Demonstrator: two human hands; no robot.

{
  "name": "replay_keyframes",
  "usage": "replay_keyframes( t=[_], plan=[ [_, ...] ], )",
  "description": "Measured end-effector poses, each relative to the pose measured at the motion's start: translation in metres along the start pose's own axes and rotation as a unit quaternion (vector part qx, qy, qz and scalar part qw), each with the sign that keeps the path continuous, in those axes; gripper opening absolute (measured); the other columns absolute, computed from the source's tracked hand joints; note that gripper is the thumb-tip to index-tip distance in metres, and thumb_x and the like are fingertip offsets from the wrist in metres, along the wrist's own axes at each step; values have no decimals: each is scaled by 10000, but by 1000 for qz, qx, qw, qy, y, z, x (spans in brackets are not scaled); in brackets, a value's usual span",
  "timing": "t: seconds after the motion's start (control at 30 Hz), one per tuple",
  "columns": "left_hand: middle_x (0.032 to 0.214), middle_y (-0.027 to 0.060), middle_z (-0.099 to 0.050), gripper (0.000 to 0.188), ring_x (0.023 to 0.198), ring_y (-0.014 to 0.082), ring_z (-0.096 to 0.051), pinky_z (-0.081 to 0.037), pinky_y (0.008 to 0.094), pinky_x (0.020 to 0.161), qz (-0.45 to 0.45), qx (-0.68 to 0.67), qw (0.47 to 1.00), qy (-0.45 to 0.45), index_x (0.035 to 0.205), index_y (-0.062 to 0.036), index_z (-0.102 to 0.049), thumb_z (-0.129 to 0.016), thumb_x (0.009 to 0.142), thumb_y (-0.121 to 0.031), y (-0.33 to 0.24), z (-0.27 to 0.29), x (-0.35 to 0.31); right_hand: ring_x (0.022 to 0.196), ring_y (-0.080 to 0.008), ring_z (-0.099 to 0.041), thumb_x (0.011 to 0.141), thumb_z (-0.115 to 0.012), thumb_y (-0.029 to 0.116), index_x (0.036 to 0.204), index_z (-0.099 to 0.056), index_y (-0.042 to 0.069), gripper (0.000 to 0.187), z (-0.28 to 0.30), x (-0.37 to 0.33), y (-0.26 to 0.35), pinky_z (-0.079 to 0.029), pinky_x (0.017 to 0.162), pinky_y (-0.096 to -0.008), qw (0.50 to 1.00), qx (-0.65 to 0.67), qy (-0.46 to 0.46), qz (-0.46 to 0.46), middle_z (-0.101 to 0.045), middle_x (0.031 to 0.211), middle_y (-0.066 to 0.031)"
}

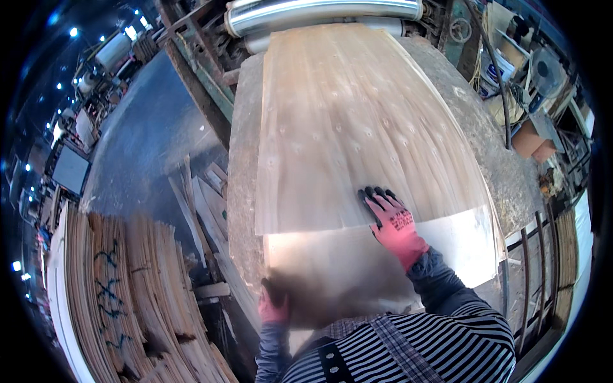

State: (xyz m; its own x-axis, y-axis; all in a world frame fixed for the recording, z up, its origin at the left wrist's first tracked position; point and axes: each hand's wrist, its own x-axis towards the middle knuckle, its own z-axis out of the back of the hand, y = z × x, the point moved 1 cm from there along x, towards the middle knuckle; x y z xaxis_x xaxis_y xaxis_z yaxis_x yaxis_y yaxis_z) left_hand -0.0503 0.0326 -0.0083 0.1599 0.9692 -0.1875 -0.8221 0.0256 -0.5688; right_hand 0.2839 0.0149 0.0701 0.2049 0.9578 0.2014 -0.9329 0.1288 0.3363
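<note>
A large thin wood veneer sheet (345, 127), pale brown with small knots, lies on the table and reaches up to a shiny metal roller (325, 18) at the far end. Its near edge lies over a paler sheet (456, 246) beneath. My right hand (397, 223), in a pink glove with black fingertips, rests on the veneer by that near edge, fingers spread. Close to my body, my left hand (274, 306), gloved alike, is at the left edge of the paler sheet. Its fingers are dark and blurred, so their grip is unclear.
A tall stack of veneer sheets (121, 287) with dark markings stands at the left. Loose wood strips (207, 207) lie between it and the worn table (246, 147). At the right are a cardboard box (535, 137), a grey fan-like thing (547, 70) and upright rods (525, 281).
</note>
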Motion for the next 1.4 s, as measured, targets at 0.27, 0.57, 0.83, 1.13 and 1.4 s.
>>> replay_keyframes(
  t=[0.27, 0.57, 0.83, 1.13, 1.4],
  plan=[
    [1169, 136, -472, 544, 1028, 255, -495, -393, 336, 849, 3, -253, 967, 42, 1233, -69, -362, -555, 754, -240, 59, 5, 25, 1086, -345, -400, 670, -583, 229, 1189, -422, 129, 553, 2, -28, 10, -303, 935, -435, 999, -13, 17, 25, -407, 1214, -127],
    [1052, 82, -557, 329, 939, 156, -530, -419, 255, 806, -133, -246, 959, 48, 1115, 7, -492, -510, 814, -126, 35, 26, 17, 1091, -413, -360, 659, -585, 341, 1181, -436, 151, 575, -26, -171, 46, -257, 937, -509, 980, -6, 197, 25, -381, 1220, -163],
    [970, 123, -581, 228, 859, 219, -562, -432, 297, 776, -425, -273, 859, -81, 947, 34, -571, -448, 756, 11, -124, 165, -69, 1106, -381, -350, 639, -579, 335, 1173, -448, 167, 574, -73, -199, 40, -253, 927, -519, 996, -57, 39, 51, -391, 1217, -138],
    [930, 143, -578, 235, 827, 262, -562, -440, 335, 741, -826, -120, 551, 27, 901, -2, -592, -499, 689, -42, -186, 204, -223, 1091, -350, -369, 629, -599, 311, 1152, -453, 126, 574, -66, -200, 57, -268, 937, -466, 996, -76, 4, 43, -410, 1180, -131],
    [934, 147, -563, 245, 819, 268, -556, -445, 339, 721, -859, -188, 462, 112, 909, -18, -587, -510, 696, -113, -204, 178, -268, 1085, -330, -378, 616, -592, 247, 1117, -482, 94, 536, -64, -203, 54, -251, 952, -453, 995, -63, -18, 69, -422, 1154, -148]
  ],
)
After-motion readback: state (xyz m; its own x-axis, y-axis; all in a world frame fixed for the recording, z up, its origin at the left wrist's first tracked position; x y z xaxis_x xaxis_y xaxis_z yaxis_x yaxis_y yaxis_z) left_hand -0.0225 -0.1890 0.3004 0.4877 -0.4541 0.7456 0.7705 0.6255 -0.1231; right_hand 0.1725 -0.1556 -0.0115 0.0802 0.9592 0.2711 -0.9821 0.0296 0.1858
